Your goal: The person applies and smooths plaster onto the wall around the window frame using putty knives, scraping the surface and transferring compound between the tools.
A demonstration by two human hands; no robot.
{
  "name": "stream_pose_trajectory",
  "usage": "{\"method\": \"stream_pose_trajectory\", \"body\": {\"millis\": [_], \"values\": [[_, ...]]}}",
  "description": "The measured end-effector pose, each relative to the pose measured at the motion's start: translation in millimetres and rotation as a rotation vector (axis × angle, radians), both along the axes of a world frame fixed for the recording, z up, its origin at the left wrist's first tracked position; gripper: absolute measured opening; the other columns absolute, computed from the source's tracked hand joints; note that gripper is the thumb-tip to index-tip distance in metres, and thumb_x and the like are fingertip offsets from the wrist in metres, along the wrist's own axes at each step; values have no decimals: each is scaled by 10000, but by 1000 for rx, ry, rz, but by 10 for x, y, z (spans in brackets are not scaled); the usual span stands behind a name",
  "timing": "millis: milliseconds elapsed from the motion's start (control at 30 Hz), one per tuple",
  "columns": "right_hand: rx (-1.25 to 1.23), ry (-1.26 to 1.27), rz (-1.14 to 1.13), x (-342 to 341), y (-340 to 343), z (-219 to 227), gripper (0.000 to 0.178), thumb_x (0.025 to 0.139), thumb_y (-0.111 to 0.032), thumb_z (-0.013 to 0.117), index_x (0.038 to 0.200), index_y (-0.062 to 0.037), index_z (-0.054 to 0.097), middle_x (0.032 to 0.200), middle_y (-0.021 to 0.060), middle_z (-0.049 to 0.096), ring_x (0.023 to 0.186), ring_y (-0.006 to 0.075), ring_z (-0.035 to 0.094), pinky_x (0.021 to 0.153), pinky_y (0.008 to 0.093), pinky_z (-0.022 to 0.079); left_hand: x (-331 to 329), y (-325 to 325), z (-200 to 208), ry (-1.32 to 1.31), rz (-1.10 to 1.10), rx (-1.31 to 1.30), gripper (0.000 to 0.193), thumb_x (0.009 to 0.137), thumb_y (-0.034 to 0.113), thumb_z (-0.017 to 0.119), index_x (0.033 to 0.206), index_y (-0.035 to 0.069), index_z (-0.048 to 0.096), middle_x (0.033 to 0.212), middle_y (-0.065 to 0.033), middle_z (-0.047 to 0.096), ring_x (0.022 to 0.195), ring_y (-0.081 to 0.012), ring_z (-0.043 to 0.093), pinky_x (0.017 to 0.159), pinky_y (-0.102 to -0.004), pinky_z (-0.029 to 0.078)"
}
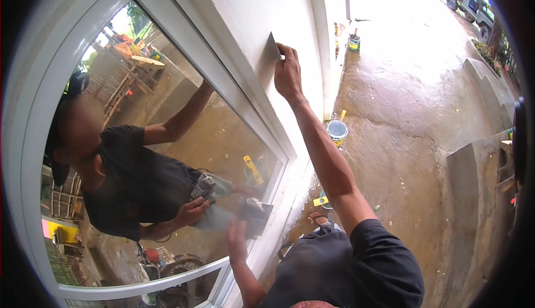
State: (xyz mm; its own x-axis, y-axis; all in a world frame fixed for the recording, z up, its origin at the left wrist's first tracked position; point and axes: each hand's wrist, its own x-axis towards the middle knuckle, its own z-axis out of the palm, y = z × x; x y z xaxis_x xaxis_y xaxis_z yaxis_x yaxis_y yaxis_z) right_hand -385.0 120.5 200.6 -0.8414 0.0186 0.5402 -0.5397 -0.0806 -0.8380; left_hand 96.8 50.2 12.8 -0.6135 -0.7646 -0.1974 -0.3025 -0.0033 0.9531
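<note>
My right hand (288,76) is raised against the white wall (292,12) beside the window. Its fingers are closed on a putty knife (272,47), whose thin grey blade touches the wall surface. Low by the window frame, my left hand (237,241) is partly blurred. It holds a flat, wide grey plate (259,220) with a lump of pale paste on its upper part. The window glass (223,141) mirrors my dark shirt, raised arm and lower hand.
On the wet concrete floor (390,113) by the wall stand an open bucket (336,132) and a farther paint can (354,42). A yellow level (321,201) is near my foot. Concrete steps (473,191) lie right; a vehicle (473,8) is parked far right.
</note>
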Motion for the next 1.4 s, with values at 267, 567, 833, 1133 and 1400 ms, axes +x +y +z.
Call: {"method": "stream_pose_trajectory", "body": {"millis": [267,567,833,1133,1400], "values": [[84,100,-57,962,-113,-106,629,779,177,459,1376,-20,455,1329,233,481,1278,412,483,1078,461,428,-204,128,280,-11,1,-30,222,1010,227,568,1145,59,621,886,-30,670,712,-115,637,599,-275,531],[-17,105,21,877,299,47,498,861,141,449,1329,-8,531,1262,221,559,1196,370,560,1017,419,460,-191,93,337,-103,-71,141,567,996,339,594,1408,-45,533,1374,-231,574,1268,-317,532,1092,-382,377],[-3,206,-31,229,-60,74,445,852,106,426,1280,35,530,1236,268,547,1166,433,529,1029,475,424,-43,46,246,-127,-26,186,656,999,386,591,1464,-58,460,1506,-241,467,1421,-322,418,1186,-385,284],[38,202,68,1481,-5,43,680,707,211,446,1356,8,460,1282,265,491,1213,442,482,1065,514,394,-185,-4,347,-126,-29,152,628,996,373,597,1426,-74,497,1452,-239,519,1379,-320,460,1168,-381,302],[46,10,7,384,266,-237,530,815,153,436,1329,39,501,1298,237,511,1232,399,521,1067,441,445,-130,-1,348,-119,-53,171,653,992,377,604,1474,-40,463,1502,-224,469,1406,-320,420,1172,-375,287]]}}
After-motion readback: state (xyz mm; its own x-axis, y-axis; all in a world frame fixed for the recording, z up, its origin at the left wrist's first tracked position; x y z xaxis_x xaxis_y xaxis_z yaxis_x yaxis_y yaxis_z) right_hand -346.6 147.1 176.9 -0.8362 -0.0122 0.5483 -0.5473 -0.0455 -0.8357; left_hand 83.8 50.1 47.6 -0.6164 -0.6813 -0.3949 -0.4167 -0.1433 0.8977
